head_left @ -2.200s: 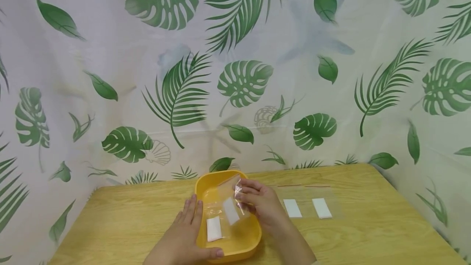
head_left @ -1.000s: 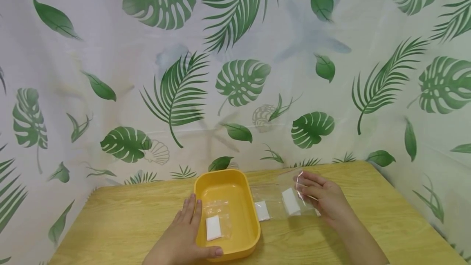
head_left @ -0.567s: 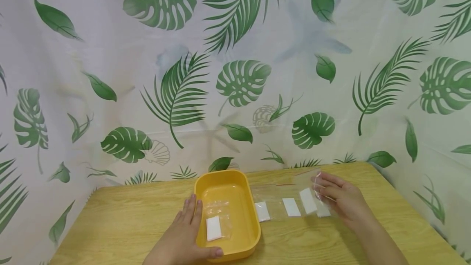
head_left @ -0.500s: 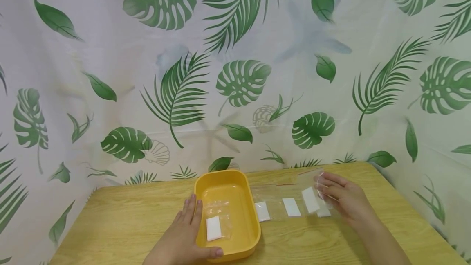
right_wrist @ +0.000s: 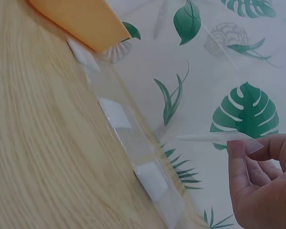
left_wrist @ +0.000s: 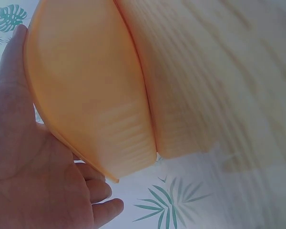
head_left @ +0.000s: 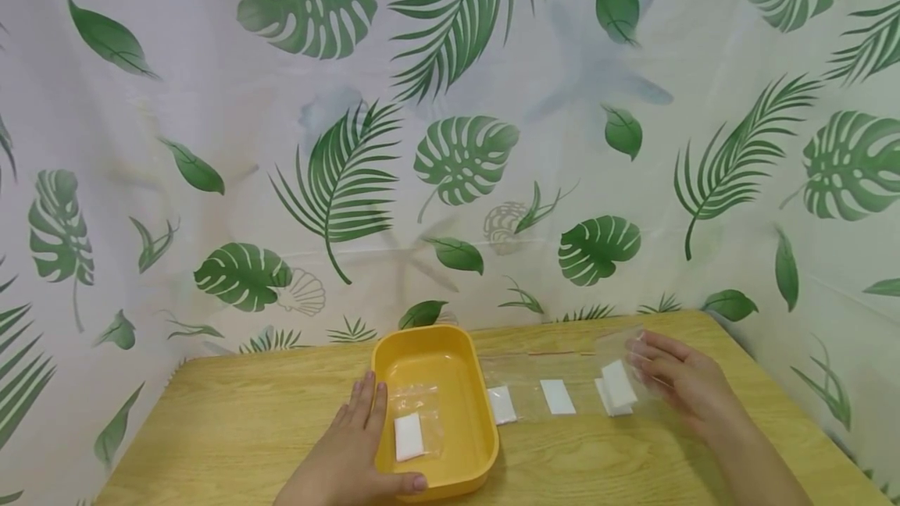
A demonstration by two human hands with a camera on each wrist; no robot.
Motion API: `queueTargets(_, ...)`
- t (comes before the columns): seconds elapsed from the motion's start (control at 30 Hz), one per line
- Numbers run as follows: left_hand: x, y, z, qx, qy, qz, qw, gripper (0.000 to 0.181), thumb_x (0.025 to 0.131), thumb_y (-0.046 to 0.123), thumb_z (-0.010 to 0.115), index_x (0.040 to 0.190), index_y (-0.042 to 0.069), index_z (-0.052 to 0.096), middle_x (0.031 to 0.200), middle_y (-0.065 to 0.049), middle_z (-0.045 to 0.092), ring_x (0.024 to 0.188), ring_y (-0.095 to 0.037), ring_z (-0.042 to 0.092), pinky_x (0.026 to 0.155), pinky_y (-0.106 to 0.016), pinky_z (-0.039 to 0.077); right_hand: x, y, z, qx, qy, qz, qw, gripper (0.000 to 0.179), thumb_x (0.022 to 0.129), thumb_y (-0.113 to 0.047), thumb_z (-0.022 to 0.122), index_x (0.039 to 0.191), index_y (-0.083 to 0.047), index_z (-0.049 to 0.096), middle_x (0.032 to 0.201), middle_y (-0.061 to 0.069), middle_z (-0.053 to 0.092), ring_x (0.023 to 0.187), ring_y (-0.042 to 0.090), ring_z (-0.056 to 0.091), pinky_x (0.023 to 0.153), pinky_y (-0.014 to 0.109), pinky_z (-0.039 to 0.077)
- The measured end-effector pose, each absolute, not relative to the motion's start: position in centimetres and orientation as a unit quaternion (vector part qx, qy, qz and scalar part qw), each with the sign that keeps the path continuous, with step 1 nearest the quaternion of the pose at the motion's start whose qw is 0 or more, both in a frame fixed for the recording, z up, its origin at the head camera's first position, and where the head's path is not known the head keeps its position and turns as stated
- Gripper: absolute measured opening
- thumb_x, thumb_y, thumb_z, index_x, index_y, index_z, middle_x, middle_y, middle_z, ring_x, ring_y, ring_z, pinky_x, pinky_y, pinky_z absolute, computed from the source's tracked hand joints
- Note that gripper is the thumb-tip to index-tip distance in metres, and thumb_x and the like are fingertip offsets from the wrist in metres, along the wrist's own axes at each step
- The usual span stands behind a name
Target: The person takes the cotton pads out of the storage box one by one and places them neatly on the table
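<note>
My left hand (head_left: pixel 348 440) rests against a yellow plastic tub (head_left: pixel 460 358), its fingers straight along the left rim and the thumb across the front rim. Inside the tub lies a clear plastic bag holding a white rectangle (head_left: pixel 408 436). Above the right end of a row of bags, my right hand (head_left: pixel 685 381) pinches another clear bag with a white rectangle (head_left: pixel 619 383) by its side edge. On the table, the row's white rectangles show beside the tub (head_left: pixel 501 404), in the middle (head_left: pixel 558 397) and partly under the held bag. In the right wrist view the held bag (right_wrist: pixel 205 137) appears nearly edge-on.
A wood-grain table (head_left: pixel 260 412) carries everything. Behind it hangs a pale sheet (head_left: pixel 422 45) printed with green leaves. The tub's right wall stands close to the leftmost bag of the row.
My right hand has carried its bag from above the tub to the right, over the row of bags. The left hand and the tub have stayed put.
</note>
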State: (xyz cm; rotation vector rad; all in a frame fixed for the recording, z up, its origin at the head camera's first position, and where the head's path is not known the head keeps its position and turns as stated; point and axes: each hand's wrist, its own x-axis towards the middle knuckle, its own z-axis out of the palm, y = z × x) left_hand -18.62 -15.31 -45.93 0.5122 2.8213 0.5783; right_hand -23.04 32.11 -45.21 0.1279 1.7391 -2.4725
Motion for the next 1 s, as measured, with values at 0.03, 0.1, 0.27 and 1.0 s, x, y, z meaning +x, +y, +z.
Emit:
queueTargets(0.03,-18.6,-15.3,-45.9,0.175,0.959,0.197,0.108,0.135,0.071,0.086,0.06,0.158,-0.002,0.007,0.165,-0.022,-0.007,0.153,-0.039,-0.001,0.119,-0.061,0.016,-23.1,32.3,-45.4,0.045,0.574,-0.815,0.059,0.035,0.095,0.004,0.062,0.106,-0.029,0.07,0.106,-0.013,0.075,0.097,0.004,0.071,0.082,0.021,0.057)
queueTargets(0.1,-18.6,-15.3,-46.0,0.174,0.959,0.196,0.109,0.135,0.071,0.086,0.06,0.158,-0.002,0.007,0.165,-0.022,-0.008,0.153,-0.039,-0.001,0.119,-0.061,0.016,-23.2,32.8,-45.6,0.049,0.577,-0.813,0.06,0.036,0.095,0.004,0.062,0.104,-0.03,0.071,0.105,-0.013,0.075,0.096,0.004,0.071,0.081,0.02,0.057)
queueTargets(0.27,-18.6,-15.3,-46.0,0.168,0.96,0.196,0.112,0.136,0.07,0.086,0.061,0.159,-0.001,0.008,0.166,-0.021,-0.008,0.153,-0.039,0.0,0.119,-0.061,0.017,-23.3,34.2,-46.1,0.037,0.569,-0.819,0.06,0.04,0.096,0.007,0.059,0.103,-0.029,0.073,0.105,-0.011,0.075,0.095,0.006,0.072,0.081,0.02,0.057)
queueTargets(1.0,-18.6,-15.3,-46.0,0.174,0.96,0.192,0.107,0.136,0.07,0.087,0.059,0.158,-0.002,0.008,0.166,-0.021,-0.008,0.153,-0.039,-0.001,0.12,-0.06,0.015,-23.7,38.6,-48.0,0.068,0.552,-0.829,0.061,0.039,0.096,0.006,0.059,0.095,-0.028,0.078,0.098,-0.008,0.077,0.092,0.006,0.073,0.082,0.021,0.056)
